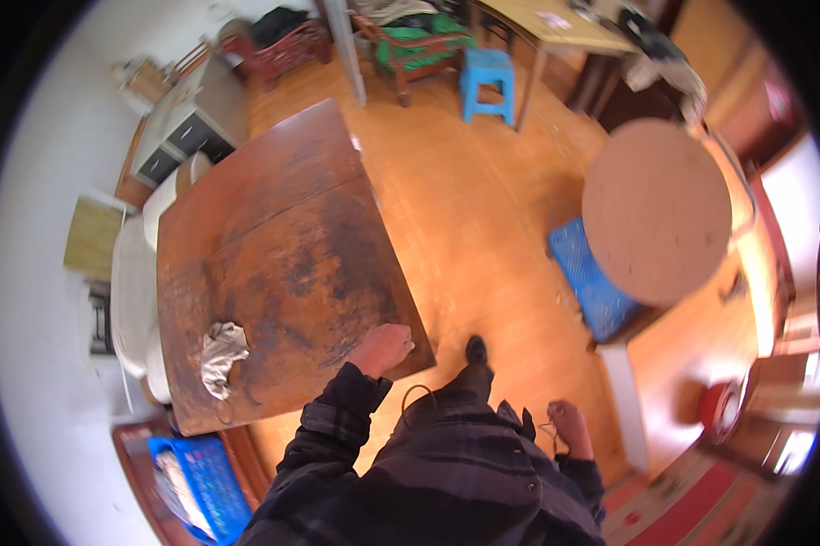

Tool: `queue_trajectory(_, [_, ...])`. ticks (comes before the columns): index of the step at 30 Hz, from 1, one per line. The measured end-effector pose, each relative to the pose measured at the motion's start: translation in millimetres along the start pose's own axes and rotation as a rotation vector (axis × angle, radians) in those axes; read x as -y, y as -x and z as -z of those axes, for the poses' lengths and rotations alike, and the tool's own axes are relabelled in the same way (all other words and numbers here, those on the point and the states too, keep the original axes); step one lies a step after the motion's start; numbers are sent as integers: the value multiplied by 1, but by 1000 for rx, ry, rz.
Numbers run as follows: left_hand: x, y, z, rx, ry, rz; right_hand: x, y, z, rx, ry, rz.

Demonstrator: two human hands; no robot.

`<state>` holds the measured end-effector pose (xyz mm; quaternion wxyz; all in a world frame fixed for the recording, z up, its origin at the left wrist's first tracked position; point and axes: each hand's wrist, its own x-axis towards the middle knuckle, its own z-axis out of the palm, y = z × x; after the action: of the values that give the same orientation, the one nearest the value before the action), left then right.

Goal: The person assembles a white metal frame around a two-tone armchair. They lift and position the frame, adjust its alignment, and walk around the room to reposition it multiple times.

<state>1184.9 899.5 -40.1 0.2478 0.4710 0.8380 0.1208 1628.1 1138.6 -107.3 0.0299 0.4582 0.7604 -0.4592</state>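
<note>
My left hand (383,349) is closed, just over the near right corner of a worn brown wooden table (292,218). Whatever its curled fingers may hold is hidden. Low on my right side, away from any surface, my right hand (571,428) is closed too. A thin dark line, perhaps a cord, shows beside its fingers, but I cannot make out what they grip. On the table's near left part lies a crumpled pale cloth (222,358), apart from both hands. A thin dark loop (419,393) stands out in front of my jacket.
A round brown table (656,209) stands right, beside a blue-topped bench (587,278). A blue plastic stool (488,84) is at the back near a wooden desk (556,27). Pale chairs (135,291) line the table's left side. A blue package (212,482) sits lower left.
</note>
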Motion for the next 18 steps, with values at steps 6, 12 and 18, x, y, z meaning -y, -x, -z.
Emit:
queue_trajectory(6, [-5, -71, 12, -130, 133, 25, 20, -91, 90, 179, -48, -131])
queue_trajectory(12, [-3, -76, 21, -188, 160, 198, 98, -241, 106, 355, 126, 70])
queue_trajectory(18, [-2, -84, 32, -276, 333, 425, 188, -383, 74, 617, 198, 182])
